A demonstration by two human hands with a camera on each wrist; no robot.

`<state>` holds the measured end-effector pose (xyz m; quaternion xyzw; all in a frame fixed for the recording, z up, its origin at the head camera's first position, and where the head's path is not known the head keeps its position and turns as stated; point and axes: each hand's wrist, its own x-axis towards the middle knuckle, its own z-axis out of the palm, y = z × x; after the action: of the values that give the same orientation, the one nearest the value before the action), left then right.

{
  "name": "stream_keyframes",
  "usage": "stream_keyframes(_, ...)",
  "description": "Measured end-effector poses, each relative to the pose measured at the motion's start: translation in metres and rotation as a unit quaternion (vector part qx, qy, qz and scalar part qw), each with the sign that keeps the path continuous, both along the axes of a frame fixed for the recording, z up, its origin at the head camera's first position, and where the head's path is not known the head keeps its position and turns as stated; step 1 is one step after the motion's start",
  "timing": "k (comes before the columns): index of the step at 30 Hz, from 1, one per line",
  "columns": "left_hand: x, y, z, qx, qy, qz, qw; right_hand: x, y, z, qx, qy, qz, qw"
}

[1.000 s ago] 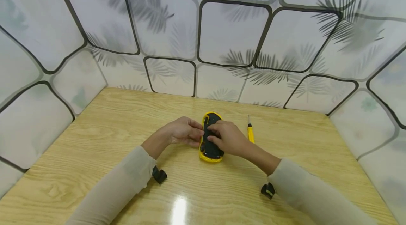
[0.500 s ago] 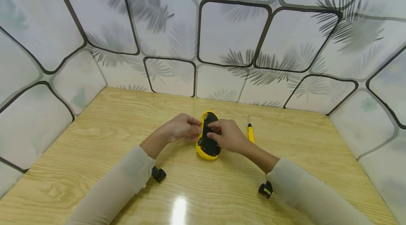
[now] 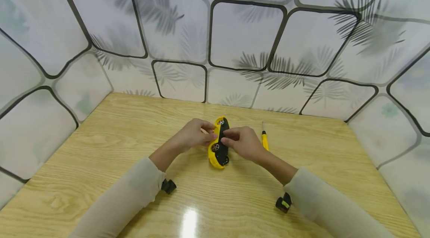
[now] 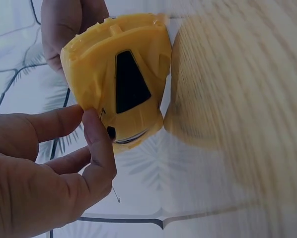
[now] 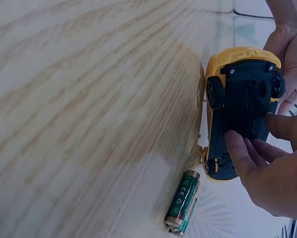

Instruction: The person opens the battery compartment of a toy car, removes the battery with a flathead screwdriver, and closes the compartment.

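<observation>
A yellow toy car (image 3: pixel 215 151) stands tipped on its side on the table, its black underside (image 5: pixel 245 104) turned toward my right hand. My left hand (image 3: pixel 195 133) pinches the car's upper side with thumb and fingers; in the left wrist view the yellow roof and dark window (image 4: pixel 131 84) face that hand. The fingertips of my right hand (image 3: pixel 246 143) touch the black underside, with nothing seen held between them. A green battery (image 5: pixel 183 201) lies on the table by the car in the right wrist view; in the head view the battery is hidden.
A screwdriver (image 3: pixel 265 141) with a yellow handle lies on the wood-grain table (image 3: pixel 134 118) to the right of my right hand. A patterned wall (image 3: pixel 235 36) rises along the table's back and sides.
The toy car has been rolled from underside-up onto its side, so its wheels and yellow flank now show. It has shifted slightly left, and both hands have followed it a little.
</observation>
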<state>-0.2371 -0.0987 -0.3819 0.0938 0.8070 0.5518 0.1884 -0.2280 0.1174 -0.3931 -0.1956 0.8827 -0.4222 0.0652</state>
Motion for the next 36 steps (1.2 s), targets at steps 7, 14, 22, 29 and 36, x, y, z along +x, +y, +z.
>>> stream_keyframes(7, 0.004, 0.005, 0.003, -0.009, 0.015, -0.009, 0.9998, 0.0, 0.002, 0.002, -0.076, -0.081, -0.035, 0.993)
stream_keyframes(14, 0.007, 0.01, 0.004, 0.007, -0.004, -0.03, 0.9995, -0.001, 0.008, 0.005, -0.117, -0.137, -0.042, 0.983)
stream_keyframes(22, 0.01, 0.013, 0.004, 0.002, 0.022, -0.048, 0.9986, -0.006, 0.008, 0.008, -0.159, -0.189, -0.049, 0.968)
stream_keyframes(29, 0.011, 0.017, 0.006, 0.016, 0.023, -0.057, 0.998, -0.007, 0.006, 0.016, -0.143, -0.211, -0.079, 0.964)
stream_keyframes(36, 0.015, 0.018, 0.007, 0.02, 0.056, -0.055, 0.9967, -0.008, 0.006, 0.017, -0.131, -0.218, -0.09, 0.963)
